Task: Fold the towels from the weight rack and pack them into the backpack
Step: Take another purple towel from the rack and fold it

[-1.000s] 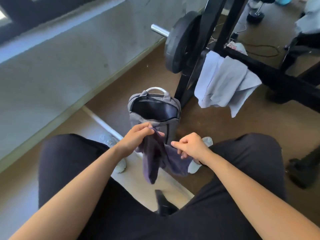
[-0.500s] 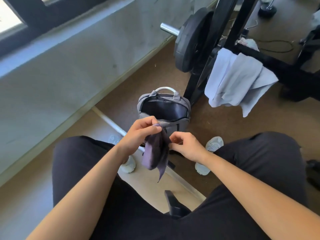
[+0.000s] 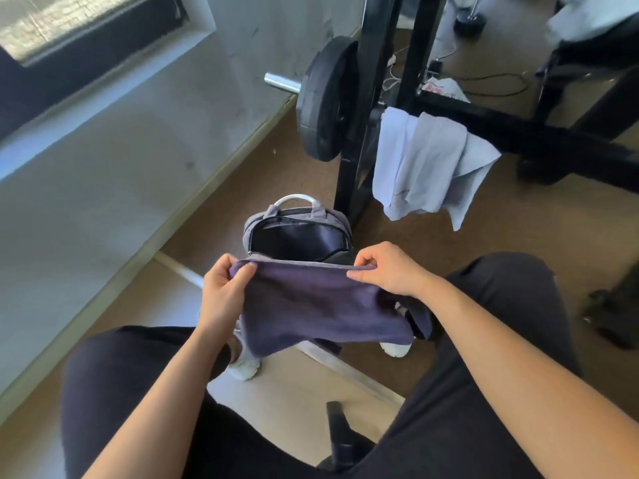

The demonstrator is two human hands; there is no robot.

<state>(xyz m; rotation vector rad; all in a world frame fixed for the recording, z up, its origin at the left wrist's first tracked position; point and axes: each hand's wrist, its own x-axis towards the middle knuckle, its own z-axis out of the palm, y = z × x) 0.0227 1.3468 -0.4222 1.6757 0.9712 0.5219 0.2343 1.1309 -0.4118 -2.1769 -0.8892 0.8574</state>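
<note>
Head view: the person sits with both knees spread and holds a dark purple towel (image 3: pixel 311 305) stretched flat between the two hands. The left hand (image 3: pixel 224 292) pinches the towel's upper left corner, its fingers (image 3: pixel 244 271) curled round the edge with the thumb on top. The right hand (image 3: pixel 387 271) pinches the upper right corner, fingers (image 3: pixel 366 262) bent over the hem. The top edge runs taut and nearly level from one hand to the other, and the rest of the cloth hangs down below the fingers, its right lower part bunched under the right wrist.

Just beyond the fingers, the grey backpack (image 3: pixel 249 229) stands upright on the floor (image 3: pixel 432 243) with its main compartment unzipped and gaping, dark lining showing; the towel's top edge crosses in front of its lower part. Farther beyond the right fingers, pale blue towels (image 3: pixel 422 167) hang draped over a black bar of the rack (image 3: pixel 518 133). A black weight plate (image 3: pixel 325 98) sits on the rack beyond the backpack. Below the hanging cloth, two white shoes (image 3: pixel 242 368) rest on the floor.
</note>
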